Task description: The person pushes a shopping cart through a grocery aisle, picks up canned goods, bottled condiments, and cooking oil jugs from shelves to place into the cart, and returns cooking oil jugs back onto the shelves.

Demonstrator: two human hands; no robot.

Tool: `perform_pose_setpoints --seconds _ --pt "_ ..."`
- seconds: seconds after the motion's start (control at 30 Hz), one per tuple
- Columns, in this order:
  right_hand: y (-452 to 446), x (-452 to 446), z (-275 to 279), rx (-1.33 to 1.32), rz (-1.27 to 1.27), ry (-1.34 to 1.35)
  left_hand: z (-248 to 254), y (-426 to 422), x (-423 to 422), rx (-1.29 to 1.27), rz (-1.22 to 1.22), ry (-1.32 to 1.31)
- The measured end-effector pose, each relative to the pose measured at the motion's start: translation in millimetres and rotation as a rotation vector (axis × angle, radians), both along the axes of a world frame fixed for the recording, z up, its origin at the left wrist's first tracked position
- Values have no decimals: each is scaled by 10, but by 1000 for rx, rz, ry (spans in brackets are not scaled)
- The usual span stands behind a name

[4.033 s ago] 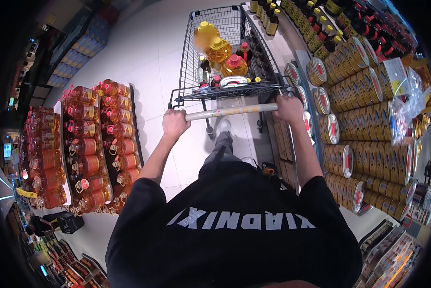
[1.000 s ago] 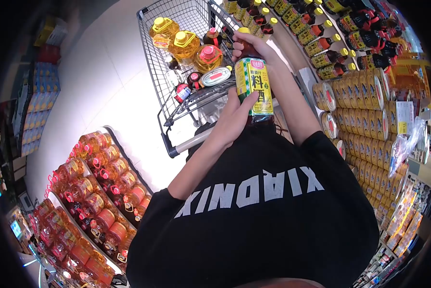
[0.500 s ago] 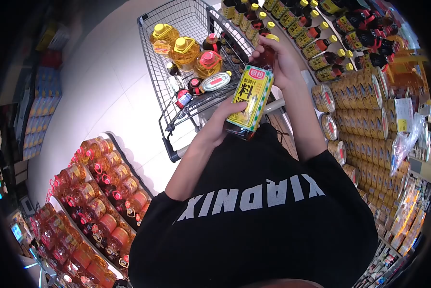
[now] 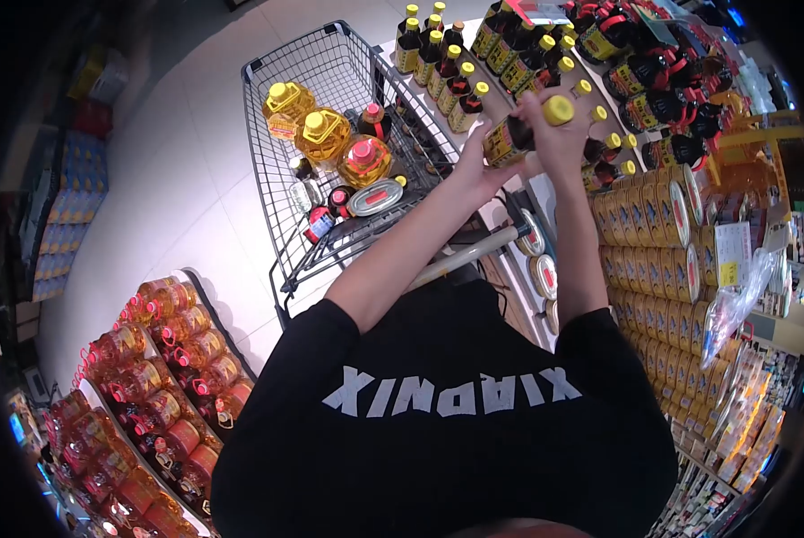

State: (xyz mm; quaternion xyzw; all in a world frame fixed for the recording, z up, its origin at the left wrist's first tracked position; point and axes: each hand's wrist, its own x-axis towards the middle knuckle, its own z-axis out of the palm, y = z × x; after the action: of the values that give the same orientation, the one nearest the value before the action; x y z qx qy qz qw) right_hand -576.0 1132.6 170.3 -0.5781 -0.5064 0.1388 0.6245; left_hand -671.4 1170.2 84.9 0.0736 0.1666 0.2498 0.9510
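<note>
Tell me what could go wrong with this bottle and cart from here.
The bottle is tilted, right hand near its cap and left hand at its base; it might slip. It could also knock the standing bottles close by. With neither hand on its handle, the cart might roll.

We have a cooking-wine bottle (image 4: 508, 142) between our left hand (image 4: 481, 172) and right hand (image 4: 559, 142), a shopping cart (image 4: 305, 72) left of them carrying oil jugs (image 4: 322, 136) and a can (image 4: 375, 197), bottle rows (image 4: 518, 72) beyond them, stacked cans (image 4: 639, 215) nearer us on their right, bottled oil (image 4: 155, 411) farther left
</note>
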Motion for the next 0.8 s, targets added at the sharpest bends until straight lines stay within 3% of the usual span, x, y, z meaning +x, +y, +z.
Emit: perform_pose_setpoints --seconds 0.1,0.17,0.2,0.3,0.43,0.57,0.8 --pt "94 274 -334 -222 15 -275 -52 166 480 -108 146 139" --pt "181 563 -774 -288 -35 -441 -489 377 845 -118 133 96" --pt "221 641 -874 -295 -28 -437 -712 434 979 -122 108 58" --pt "399 933 -1243 -567 -95 -204 -1118 514 1213 -146 99 314" --pt "663 1166 -1628 -689 -35 -311 -1532 646 1405 -262 113 541" --pt "817 1289 -1849 -787 1 -298 -1915 755 1478 -178 116 590" --pt "1082 1412 -2094 -795 38 -301 -2140 925 1550 -111 149 563"
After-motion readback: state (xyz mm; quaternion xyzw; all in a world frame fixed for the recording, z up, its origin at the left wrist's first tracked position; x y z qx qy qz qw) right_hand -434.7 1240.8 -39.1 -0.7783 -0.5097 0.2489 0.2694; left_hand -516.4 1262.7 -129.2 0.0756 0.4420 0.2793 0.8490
